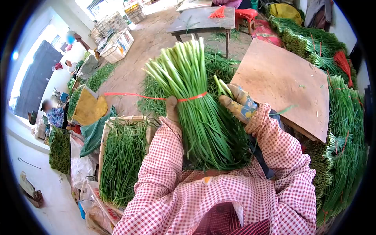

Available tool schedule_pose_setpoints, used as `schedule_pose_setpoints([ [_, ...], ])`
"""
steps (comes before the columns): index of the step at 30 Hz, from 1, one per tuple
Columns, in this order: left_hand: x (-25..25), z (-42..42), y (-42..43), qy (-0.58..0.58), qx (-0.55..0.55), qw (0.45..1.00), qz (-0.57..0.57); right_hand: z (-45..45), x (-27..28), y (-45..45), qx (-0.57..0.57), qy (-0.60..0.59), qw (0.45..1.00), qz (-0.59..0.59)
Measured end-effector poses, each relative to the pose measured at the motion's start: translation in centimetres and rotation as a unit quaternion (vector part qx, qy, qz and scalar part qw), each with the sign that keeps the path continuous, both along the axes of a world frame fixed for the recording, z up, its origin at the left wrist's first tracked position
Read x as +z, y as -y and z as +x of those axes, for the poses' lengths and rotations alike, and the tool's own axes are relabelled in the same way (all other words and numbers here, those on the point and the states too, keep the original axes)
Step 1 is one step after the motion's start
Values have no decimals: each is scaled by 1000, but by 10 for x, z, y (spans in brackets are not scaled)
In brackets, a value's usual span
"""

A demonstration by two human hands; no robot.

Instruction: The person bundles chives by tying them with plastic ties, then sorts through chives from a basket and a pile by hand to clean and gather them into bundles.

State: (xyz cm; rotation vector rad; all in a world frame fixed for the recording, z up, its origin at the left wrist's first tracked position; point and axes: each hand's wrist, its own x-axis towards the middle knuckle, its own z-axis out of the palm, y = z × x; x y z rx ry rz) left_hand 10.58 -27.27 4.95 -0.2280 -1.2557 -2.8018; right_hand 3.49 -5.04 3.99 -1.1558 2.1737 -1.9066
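A thick bundle of garlic chives [213, 125] stands tilted in front of my chest, pale cut ends up and green leaves down. A red tie [192, 97] circles it, with one long end stretching out to the left. My left hand [172, 110], in a brown glove, grips the bundle's left side; most of its fingers are hidden behind the stalks. To the right of the bundle, my right hand [238, 102], in a patterned work glove, is closed on a few short chive stalks [221, 85], apart from the bundle's tied part.
A crate of loose chives [125, 160] stands at my left. On the right are a brown board [284, 84] and stacked tied chive bundles [344, 129]. Ahead stands a low table [201, 19] bearing red ties [217, 12]. Other people sit at the far left.
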Motion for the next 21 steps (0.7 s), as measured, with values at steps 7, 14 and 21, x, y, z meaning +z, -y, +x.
schedule_pose_setpoints([
  [7,-14,-16,7,72,-74,992,73,28,39,-42,69,308,946,75],
  [14,-3,-33,-34,64,176,969,-161,18,42,-84,-38,146,988,-19],
  [21,3,-24,-79,99,157,928,-324,-5,104,-48,-162,-131,975,79],
])
